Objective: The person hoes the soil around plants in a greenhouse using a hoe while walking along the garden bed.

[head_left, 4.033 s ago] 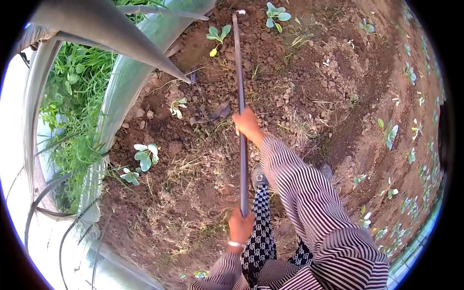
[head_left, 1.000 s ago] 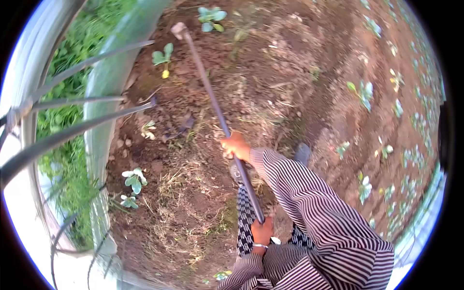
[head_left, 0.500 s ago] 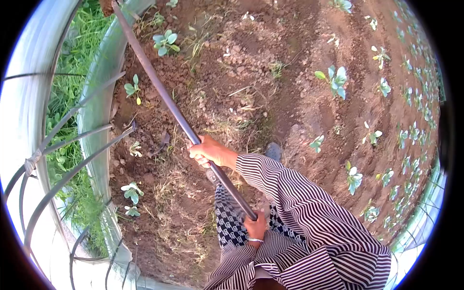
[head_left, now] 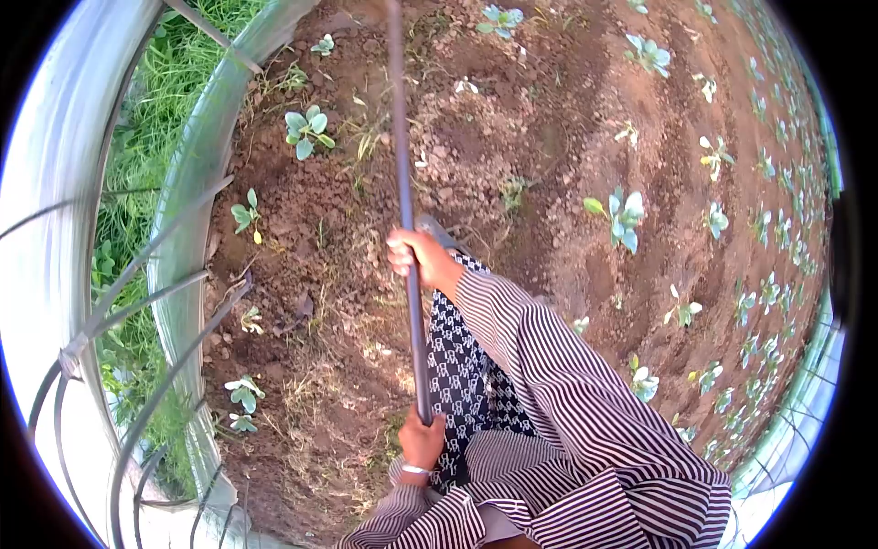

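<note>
Both hands grip a dark pole (head_left: 403, 156), fingers closed firmly around it, the right hand (head_left: 416, 257) partway along and the left hand (head_left: 422, 443) at its near end. Tilled brown soil (head_left: 558, 146) fills most of the view, bordered on the left by a curved strip of translucent plastic film (head_left: 195, 137) with green grass (head_left: 212, 50) beyond it. The right arm, in a striped sleeve (head_left: 585, 384), reaches diagonally from lower right up to the pole, its knuckles showing on the pole's left side; the left forearm rises short from the bottom edge, held low and close to the body. The pole stretches out over the soil in front of the person, its long axis almost upright in view, the far end tilting slightly left and blurring at the top edge. Just right of it are patterned trousers (head_left: 456, 366), with a grey shoe (head_left: 438, 229) near the right hand. Leafy seedlings dot the ground, one (head_left: 307, 132) left of the pole, another (head_left: 624, 219) well to its right. A pale bracelet (head_left: 416, 469) circles the left wrist.
</note>
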A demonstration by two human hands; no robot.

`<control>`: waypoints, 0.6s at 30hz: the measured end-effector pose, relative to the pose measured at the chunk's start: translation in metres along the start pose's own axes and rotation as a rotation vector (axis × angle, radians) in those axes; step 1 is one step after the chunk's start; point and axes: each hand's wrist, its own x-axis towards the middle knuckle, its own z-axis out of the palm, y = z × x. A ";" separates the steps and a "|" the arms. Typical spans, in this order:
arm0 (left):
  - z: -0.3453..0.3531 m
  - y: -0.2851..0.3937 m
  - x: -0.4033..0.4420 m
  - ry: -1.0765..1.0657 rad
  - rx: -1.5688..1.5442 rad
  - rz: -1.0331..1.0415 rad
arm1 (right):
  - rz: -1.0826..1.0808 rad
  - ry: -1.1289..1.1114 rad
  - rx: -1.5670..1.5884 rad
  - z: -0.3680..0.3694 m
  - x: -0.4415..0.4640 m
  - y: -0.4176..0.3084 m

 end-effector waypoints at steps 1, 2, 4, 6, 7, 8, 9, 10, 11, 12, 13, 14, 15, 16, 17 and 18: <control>-0.012 -0.001 0.024 -0.088 0.009 -0.017 | 0.016 0.134 0.007 -0.017 0.014 -0.006; -0.025 0.003 0.052 -0.161 0.070 0.006 | 0.038 0.297 0.016 -0.029 0.028 -0.012; -0.039 0.010 0.087 -0.197 0.186 0.091 | 0.080 0.640 0.014 -0.060 0.054 -0.018; -0.060 0.006 0.109 -0.264 0.170 -0.018 | 0.078 0.757 -0.113 -0.047 0.072 -0.002; -0.078 -0.002 0.108 -0.307 0.174 -0.086 | 0.110 0.782 -0.022 -0.028 0.079 -0.002; -0.093 -0.008 0.107 -0.288 0.175 -0.093 | 0.115 0.780 0.011 -0.017 0.081 0.004; -0.100 -0.013 0.116 -0.248 0.164 -0.088 | 0.112 0.762 0.026 -0.008 0.089 0.004; -0.103 -0.016 0.120 -0.212 0.159 -0.087 | 0.124 0.732 0.034 -0.001 0.093 0.003; -0.105 -0.020 0.123 -0.173 0.230 -0.096 | 0.132 0.710 0.051 0.009 0.096 0.000; -0.102 -0.024 0.125 -0.142 0.300 -0.099 | 0.110 0.726 0.005 0.030 0.095 -0.008; -0.095 -0.029 0.123 -0.117 0.369 -0.101 | 0.127 0.711 0.002 0.046 0.090 -0.015; -0.084 -0.036 0.122 -0.115 0.294 -0.108 | 0.139 0.696 -0.002 0.059 0.086 -0.024; -0.071 -0.044 0.118 -0.160 0.231 -0.123 | 0.148 0.677 -0.010 0.066 0.084 -0.034; -0.058 -0.053 0.115 -0.198 0.169 -0.132 | 0.152 0.576 -0.052 0.053 0.084 -0.041; -0.053 -0.055 0.111 -0.239 0.111 -0.145 | 0.132 0.549 -0.125 0.055 0.092 -0.063; -0.055 -0.043 0.107 -0.249 -0.013 -0.108 | 0.127 0.556 -0.111 0.062 0.100 -0.079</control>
